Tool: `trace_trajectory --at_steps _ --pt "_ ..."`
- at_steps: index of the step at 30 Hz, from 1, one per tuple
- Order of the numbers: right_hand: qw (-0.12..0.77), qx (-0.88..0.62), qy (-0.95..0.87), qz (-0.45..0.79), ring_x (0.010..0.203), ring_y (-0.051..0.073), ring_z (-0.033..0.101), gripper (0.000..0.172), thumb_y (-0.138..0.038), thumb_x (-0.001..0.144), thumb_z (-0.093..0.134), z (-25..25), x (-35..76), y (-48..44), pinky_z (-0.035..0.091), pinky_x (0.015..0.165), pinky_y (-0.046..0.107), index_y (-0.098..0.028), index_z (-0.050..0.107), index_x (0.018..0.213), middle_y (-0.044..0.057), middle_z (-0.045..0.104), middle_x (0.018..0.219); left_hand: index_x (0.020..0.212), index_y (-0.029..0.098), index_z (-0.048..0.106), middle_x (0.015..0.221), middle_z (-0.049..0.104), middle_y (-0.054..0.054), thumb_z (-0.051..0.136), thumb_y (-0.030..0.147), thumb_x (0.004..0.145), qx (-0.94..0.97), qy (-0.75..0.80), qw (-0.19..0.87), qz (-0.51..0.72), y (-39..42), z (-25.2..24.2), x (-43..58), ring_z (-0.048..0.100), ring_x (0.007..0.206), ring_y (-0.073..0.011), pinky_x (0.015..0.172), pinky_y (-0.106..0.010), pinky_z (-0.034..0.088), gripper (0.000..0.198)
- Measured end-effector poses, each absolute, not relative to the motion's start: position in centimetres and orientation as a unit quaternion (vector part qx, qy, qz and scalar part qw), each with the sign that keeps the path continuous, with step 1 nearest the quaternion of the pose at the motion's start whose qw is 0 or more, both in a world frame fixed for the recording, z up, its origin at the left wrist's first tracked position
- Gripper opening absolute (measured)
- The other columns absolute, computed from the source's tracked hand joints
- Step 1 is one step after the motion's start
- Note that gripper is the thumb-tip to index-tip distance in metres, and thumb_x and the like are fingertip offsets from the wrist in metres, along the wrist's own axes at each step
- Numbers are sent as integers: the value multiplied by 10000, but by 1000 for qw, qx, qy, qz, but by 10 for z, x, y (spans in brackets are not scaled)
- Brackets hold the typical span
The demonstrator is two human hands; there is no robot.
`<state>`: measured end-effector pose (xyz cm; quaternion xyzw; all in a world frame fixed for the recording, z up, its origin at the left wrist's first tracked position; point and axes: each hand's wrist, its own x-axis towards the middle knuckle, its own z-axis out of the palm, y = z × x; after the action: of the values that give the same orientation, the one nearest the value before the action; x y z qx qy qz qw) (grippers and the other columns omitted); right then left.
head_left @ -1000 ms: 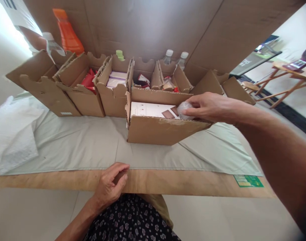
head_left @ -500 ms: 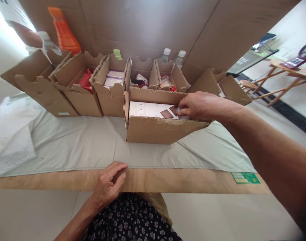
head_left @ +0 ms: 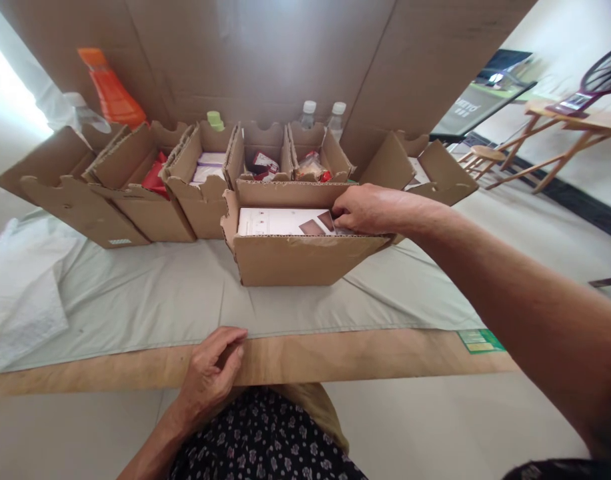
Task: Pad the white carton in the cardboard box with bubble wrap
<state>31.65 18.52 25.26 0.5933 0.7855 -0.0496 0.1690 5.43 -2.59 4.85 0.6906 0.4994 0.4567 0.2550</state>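
Observation:
My right hand (head_left: 368,208) reaches into the right end of an open cardboard box (head_left: 285,261) standing in front of the others. Its fingers are curled down, with the tips hidden behind the wall, so what they grip cannot be made out. Inside the same box, a white carton (head_left: 275,220) with brown printed shapes lies just left of my fingers. My left hand (head_left: 213,367) rests on the wooden table edge (head_left: 295,357), loosely bent, with the thumb apart from the index finger and nothing held.
Behind stands a row of open cardboard bins, holding a red packet (head_left: 156,175), white packs (head_left: 208,167) and small wrapped items (head_left: 312,165). An orange bottle (head_left: 116,93) and clear bottles (head_left: 336,119) stand behind. Plastic sheeting (head_left: 23,290) lies left; a green card (head_left: 480,341) lies right.
My right hand has sunk slightly lower into the box, and the clear plastic seen by its fingers is now mostly hidden. An arm at upper left has gone. The view has shifted slightly.

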Motion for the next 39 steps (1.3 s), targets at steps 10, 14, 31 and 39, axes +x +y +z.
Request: trace_trajectory --at_steps 10,14,31,39 --pt "-59 618 784 14 830 263 689 225 -228 915 549 266 350 135 483 750 361 -221 774 916 73 754 886 1116 210 713 1027 740 -66 599 206 952 667 522 265 461 -24 61 45 716 912 -183 835 -301 589 199" --pt "-351 631 690 -43 695 232 687 202 -362 925 593 236 386 92 527 683 365 -228 741 953 76 751 836 1345 243 619 1314 668 -101 627 292 946 617 578 273 459 -4 80 40 675 1088 -230 953 -383 557 402" --pt "-520 530 664 -94 912 248 639 335 -459 903 711 175 361 52 514 773 390 -230 579 1109 62 664 1005 1459 296 500 1381 579 -63 711 236 884 618 478 239 576 17 141 89 523 1316 -256 1149 -455 427 615" --pt "-451 549 688 -147 768 205 596 201 -385 902 659 132 356 34 476 606 311 -228 568 990 34 629 875 1438 261 486 1414 557 -81 634 277 933 546 551 364 516 -13 90 91 561 1245 -259 1077 -435 449 526"
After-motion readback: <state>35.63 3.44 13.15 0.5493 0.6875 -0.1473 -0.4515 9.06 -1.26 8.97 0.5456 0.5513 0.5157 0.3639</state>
